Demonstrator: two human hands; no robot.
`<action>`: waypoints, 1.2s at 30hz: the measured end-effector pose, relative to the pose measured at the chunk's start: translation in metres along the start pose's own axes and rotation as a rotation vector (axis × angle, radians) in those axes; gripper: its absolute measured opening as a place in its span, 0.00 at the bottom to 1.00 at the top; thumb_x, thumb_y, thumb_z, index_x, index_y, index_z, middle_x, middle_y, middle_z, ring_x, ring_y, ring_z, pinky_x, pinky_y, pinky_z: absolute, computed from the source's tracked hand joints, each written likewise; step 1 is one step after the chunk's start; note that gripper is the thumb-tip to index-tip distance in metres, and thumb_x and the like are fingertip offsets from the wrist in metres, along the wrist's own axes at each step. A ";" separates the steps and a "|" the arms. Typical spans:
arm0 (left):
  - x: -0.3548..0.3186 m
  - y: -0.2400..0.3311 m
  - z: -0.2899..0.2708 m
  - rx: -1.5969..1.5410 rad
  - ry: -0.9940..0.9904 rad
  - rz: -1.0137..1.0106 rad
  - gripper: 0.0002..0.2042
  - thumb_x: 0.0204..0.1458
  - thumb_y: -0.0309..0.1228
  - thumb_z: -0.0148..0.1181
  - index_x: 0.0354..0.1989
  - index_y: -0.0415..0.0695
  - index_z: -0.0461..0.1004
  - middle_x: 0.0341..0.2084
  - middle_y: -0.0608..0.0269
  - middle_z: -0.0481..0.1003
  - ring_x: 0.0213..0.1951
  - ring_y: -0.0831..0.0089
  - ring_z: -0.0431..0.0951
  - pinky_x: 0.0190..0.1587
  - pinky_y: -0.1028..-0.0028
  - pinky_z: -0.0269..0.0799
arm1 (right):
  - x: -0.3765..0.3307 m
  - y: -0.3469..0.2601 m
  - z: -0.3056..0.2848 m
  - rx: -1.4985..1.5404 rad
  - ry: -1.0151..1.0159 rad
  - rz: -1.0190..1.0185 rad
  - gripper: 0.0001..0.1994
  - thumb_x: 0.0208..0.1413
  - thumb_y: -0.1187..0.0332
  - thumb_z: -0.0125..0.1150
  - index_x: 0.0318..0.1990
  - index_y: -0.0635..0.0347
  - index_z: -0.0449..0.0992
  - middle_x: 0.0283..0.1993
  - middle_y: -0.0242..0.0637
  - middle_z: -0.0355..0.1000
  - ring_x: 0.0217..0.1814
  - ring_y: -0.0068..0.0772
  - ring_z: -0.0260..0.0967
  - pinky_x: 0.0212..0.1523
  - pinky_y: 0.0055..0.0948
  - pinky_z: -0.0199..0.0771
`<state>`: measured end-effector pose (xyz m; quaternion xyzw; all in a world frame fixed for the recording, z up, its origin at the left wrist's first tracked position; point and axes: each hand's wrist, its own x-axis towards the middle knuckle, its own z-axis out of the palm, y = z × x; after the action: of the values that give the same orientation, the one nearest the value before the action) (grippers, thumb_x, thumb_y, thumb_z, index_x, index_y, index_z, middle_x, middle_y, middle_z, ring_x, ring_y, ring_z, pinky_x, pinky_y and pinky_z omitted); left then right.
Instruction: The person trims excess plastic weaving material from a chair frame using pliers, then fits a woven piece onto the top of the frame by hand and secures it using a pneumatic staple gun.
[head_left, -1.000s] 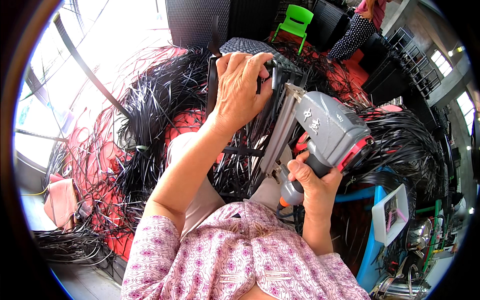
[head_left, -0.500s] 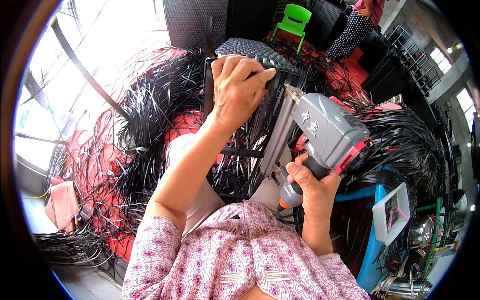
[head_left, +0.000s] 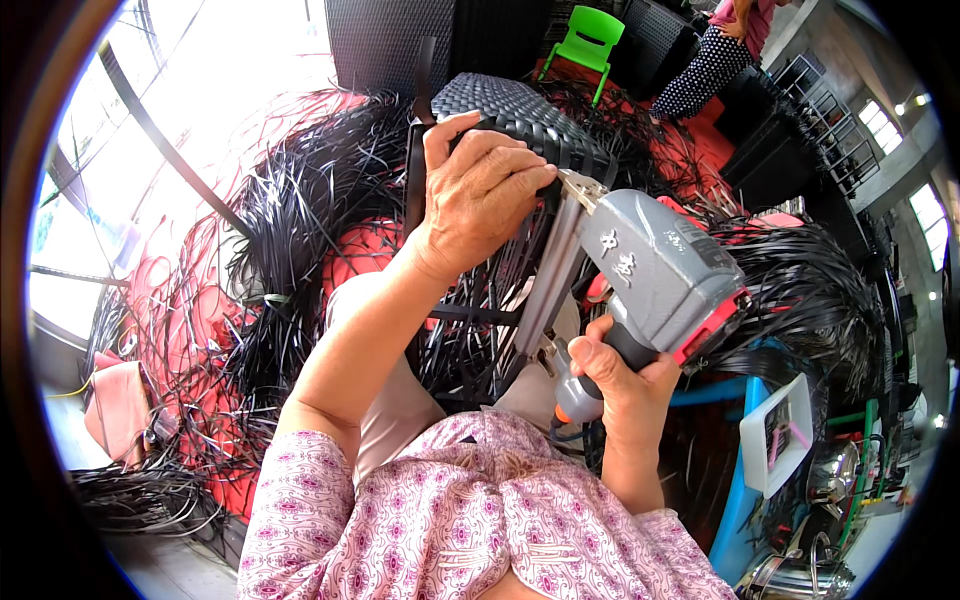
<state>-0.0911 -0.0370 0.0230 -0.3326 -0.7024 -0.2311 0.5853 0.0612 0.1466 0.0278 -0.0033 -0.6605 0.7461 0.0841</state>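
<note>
Between my knees stands a black furniture frame with a woven top (head_left: 520, 105), made of plastic wicker strips. My left hand (head_left: 480, 190) is closed over its near edge, with fingers bent down onto the strips there; the fingertips are partly hidden. In my right hand (head_left: 630, 390) is a grey air stapler (head_left: 665, 270), held by its black handle with the long magazine slanting down toward my lap. Its metal nose (head_left: 580, 187) meets the frame's edge close beside my left fingertips. Whether it presses on the strips I cannot tell.
Bundles of black strips (head_left: 300, 200) lie left on red flooring, with more bundles (head_left: 800, 280) at the right. A green chair (head_left: 583, 45) and a standing person (head_left: 715, 65) are beyond. At right, a white tray (head_left: 790, 450) sits by a blue bin (head_left: 735, 520).
My left fingers have shifted down along the edge and straightened somewhat. The stapler's nose has come slightly left, nearer to those fingertips.
</note>
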 end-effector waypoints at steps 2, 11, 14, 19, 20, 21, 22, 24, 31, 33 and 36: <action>-0.001 0.001 0.002 -0.011 0.012 -0.016 0.12 0.35 0.24 0.66 0.33 0.50 0.80 0.32 0.74 0.78 0.39 0.73 0.77 0.60 0.59 0.58 | 0.001 0.001 -0.001 0.010 0.010 -0.023 0.17 0.46 0.76 0.76 0.41 0.60 0.73 0.32 0.27 0.70 0.31 0.16 0.67 0.31 0.19 0.71; -0.007 0.003 0.011 0.039 0.023 0.066 0.10 0.38 0.28 0.63 0.33 0.48 0.80 0.34 0.74 0.76 0.43 0.74 0.75 0.60 0.57 0.57 | 0.003 -0.009 0.003 -0.060 0.083 -0.039 0.13 0.44 0.74 0.75 0.34 0.67 0.75 0.27 0.34 0.71 0.24 0.26 0.70 0.29 0.26 0.72; -0.009 0.000 0.011 -0.008 -0.036 0.112 0.12 0.36 0.28 0.63 0.34 0.46 0.80 0.35 0.71 0.75 0.42 0.73 0.75 0.59 0.57 0.61 | 0.006 -0.009 0.005 -0.063 0.082 -0.057 0.15 0.44 0.74 0.75 0.37 0.67 0.74 0.26 0.33 0.71 0.24 0.26 0.70 0.29 0.26 0.72; -0.010 -0.004 0.010 -0.050 -0.076 0.157 0.13 0.36 0.28 0.63 0.34 0.43 0.79 0.35 0.68 0.75 0.41 0.72 0.75 0.57 0.60 0.64 | 0.009 -0.009 0.003 -0.090 0.072 -0.025 0.19 0.44 0.73 0.75 0.43 0.69 0.73 0.26 0.33 0.70 0.24 0.25 0.69 0.29 0.25 0.72; -0.010 -0.004 0.010 -0.054 -0.077 0.157 0.12 0.36 0.28 0.63 0.33 0.42 0.79 0.35 0.68 0.75 0.41 0.72 0.75 0.56 0.60 0.64 | 0.008 -0.012 0.004 -0.094 0.076 -0.013 0.20 0.44 0.73 0.75 0.44 0.69 0.73 0.26 0.33 0.70 0.24 0.25 0.69 0.29 0.25 0.72; -0.010 -0.003 0.010 -0.059 -0.078 0.156 0.12 0.36 0.28 0.63 0.33 0.42 0.79 0.35 0.68 0.75 0.41 0.72 0.75 0.56 0.60 0.64 | 0.008 -0.015 0.005 -0.098 0.079 -0.002 0.21 0.44 0.73 0.75 0.45 0.69 0.73 0.26 0.33 0.70 0.24 0.25 0.69 0.29 0.25 0.72; -0.011 -0.003 0.010 -0.064 -0.079 0.156 0.12 0.37 0.28 0.63 0.33 0.42 0.79 0.35 0.67 0.75 0.41 0.72 0.75 0.56 0.61 0.64 | 0.007 -0.016 0.005 -0.096 0.080 0.007 0.21 0.44 0.73 0.75 0.45 0.69 0.73 0.26 0.33 0.70 0.24 0.25 0.69 0.29 0.25 0.71; -0.012 -0.003 0.010 -0.066 -0.075 0.143 0.11 0.37 0.28 0.63 0.33 0.42 0.79 0.35 0.67 0.75 0.41 0.72 0.75 0.57 0.60 0.64 | 0.006 -0.018 0.007 -0.096 0.074 0.023 0.21 0.44 0.74 0.75 0.45 0.69 0.73 0.26 0.33 0.70 0.24 0.24 0.69 0.29 0.24 0.71; -0.016 -0.002 0.007 -0.006 -0.102 0.118 0.09 0.40 0.28 0.63 0.33 0.44 0.79 0.35 0.68 0.75 0.41 0.73 0.76 0.59 0.57 0.59 | 0.010 -0.011 0.010 -0.038 0.090 -0.028 0.16 0.44 0.73 0.76 0.39 0.66 0.75 0.28 0.32 0.71 0.24 0.24 0.69 0.28 0.24 0.71; -0.018 -0.002 0.006 0.008 -0.099 0.116 0.08 0.41 0.28 0.63 0.32 0.44 0.79 0.35 0.68 0.75 0.41 0.73 0.76 0.59 0.57 0.58 | 0.011 -0.008 0.009 -0.058 0.099 -0.001 0.15 0.43 0.73 0.76 0.36 0.65 0.75 0.28 0.32 0.72 0.24 0.24 0.69 0.28 0.24 0.71; -0.018 -0.002 0.006 0.015 -0.089 0.114 0.08 0.42 0.28 0.63 0.32 0.44 0.80 0.34 0.69 0.75 0.42 0.74 0.76 0.60 0.57 0.58 | 0.012 -0.001 0.010 -0.042 0.132 0.002 0.13 0.43 0.74 0.76 0.33 0.65 0.76 0.28 0.32 0.72 0.24 0.24 0.70 0.28 0.24 0.71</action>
<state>-0.0953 -0.0380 0.0039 -0.3779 -0.7094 -0.1771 0.5680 0.0486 0.1385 0.0315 -0.0548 -0.6690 0.7303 0.1267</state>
